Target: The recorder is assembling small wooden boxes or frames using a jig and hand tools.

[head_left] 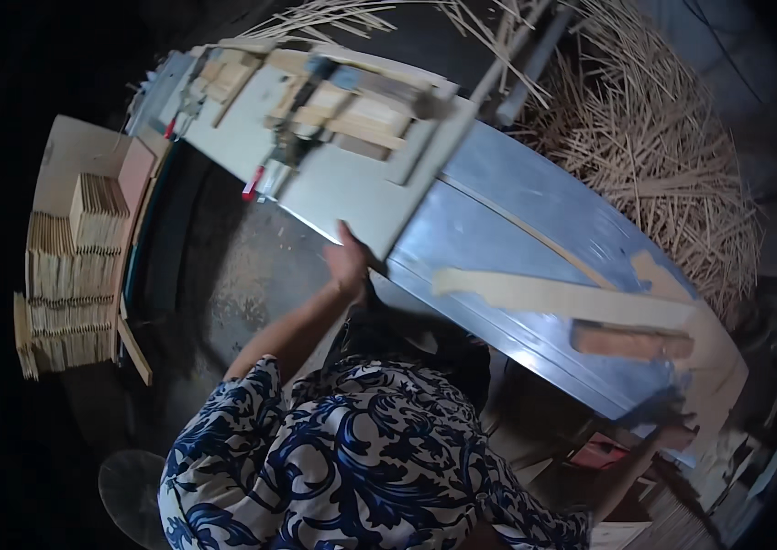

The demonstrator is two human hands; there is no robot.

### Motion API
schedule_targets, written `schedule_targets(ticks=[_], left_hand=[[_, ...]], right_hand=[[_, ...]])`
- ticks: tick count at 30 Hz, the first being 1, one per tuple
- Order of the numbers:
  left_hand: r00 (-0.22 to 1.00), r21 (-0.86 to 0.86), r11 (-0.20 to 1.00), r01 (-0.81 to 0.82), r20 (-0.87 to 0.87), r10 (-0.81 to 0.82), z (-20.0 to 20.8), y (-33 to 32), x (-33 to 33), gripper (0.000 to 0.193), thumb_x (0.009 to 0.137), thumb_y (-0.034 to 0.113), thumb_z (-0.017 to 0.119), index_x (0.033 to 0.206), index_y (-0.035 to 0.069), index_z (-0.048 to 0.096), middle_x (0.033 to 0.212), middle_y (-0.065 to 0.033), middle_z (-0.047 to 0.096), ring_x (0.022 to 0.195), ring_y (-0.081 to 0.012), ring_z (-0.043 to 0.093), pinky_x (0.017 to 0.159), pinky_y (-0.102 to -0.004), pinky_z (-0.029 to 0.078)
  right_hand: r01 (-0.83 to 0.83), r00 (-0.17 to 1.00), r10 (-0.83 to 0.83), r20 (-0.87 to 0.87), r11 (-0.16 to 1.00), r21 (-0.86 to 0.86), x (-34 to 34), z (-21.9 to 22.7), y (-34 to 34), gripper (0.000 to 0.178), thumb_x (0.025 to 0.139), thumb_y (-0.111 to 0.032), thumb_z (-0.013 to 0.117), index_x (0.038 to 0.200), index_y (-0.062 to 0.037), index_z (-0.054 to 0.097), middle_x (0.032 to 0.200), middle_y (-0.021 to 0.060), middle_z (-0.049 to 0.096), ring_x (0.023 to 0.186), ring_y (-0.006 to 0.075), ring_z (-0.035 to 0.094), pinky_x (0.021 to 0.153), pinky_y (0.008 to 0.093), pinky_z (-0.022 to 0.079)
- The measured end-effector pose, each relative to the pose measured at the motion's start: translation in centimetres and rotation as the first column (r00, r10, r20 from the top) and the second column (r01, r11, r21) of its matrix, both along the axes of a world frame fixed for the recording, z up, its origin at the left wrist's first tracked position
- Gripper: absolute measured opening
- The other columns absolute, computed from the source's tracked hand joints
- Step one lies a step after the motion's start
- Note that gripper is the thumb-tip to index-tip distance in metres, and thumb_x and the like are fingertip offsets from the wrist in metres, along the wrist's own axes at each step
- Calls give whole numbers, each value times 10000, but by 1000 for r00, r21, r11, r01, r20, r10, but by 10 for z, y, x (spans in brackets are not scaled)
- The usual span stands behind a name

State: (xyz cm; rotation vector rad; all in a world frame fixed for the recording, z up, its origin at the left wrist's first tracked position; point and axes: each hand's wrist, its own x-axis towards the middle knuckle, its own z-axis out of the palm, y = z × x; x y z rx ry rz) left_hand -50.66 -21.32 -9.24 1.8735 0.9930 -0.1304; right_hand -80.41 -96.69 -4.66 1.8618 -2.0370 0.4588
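Observation:
My left hand (349, 263) grips the near corner of a pale flat board (338, 188), thumb raised along its edge, the other fingers partly hidden. Clamped pieces of wood (365, 115) and metal toggle clamps with red handles (253, 183) sit on that board. Out at the right end of a shiny metal table (489, 266), my right hand (674, 434) is smeared by motion next to something dark, so its fingers cannot be read. Near it on the table lie a long pale wooden strip with a wavy end (553, 298) and a short reddish-brown wood block (631, 342).
A big heap of thin wooden offcuts (654, 156) lies beyond the table. At the left, an open box (49, 170) holds stacked wooden pieces (72, 266). A thin strip (530, 229) lies along the metal table; a red item (599, 451) is below its near edge.

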Motion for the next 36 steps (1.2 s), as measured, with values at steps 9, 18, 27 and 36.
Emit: schedule_targets(ticks=[9, 18, 27, 36], left_hand=[[697, -250, 680, 689, -27, -716, 142, 287, 91, 217, 1002, 192, 661, 959, -17, 700, 800, -99, 711, 661, -162, 682, 594, -314, 560], [813, 920, 392, -18, 242, -530, 83, 639, 374, 520, 967, 494, 665, 943, -23, 709, 791, -237, 709, 813, -447, 705, 784, -522, 563], [775, 666, 539, 515, -94, -625, 96, 651, 399, 568, 1039, 516, 520, 867, -1, 681, 794, -288, 683, 807, -505, 673, 712, -568, 545], [733, 648, 512, 564, -108, -672, 90, 665, 406, 591, 1052, 517, 489, 855, -2, 690, 772, -259, 695, 766, -469, 694, 696, -549, 562]], right_hand=[[-994, -57, 653, 755, -108, 18, 296, 63, 594, 260, 990, -50, 617, 1239, 8, 664, 1020, 137, 712, 929, 259, 698, 855, 370, 550], [-942, 217, 318, 923, -179, 283, 420, 38, 904, 413, 1060, -192, 562, 1394, 29, 462, 855, 89, 656, 725, 184, 636, 647, 333, 536], [-936, 336, 522, 784, 277, 217, 429, 20, 949, 358, 1091, -299, 507, 1205, 39, 531, 849, 75, 556, 776, 172, 531, 740, 333, 473], [-883, 455, 466, 759, 346, 318, 436, 50, 970, 340, 1090, -306, 514, 1166, 21, 569, 910, 68, 600, 847, 170, 540, 797, 330, 465]])
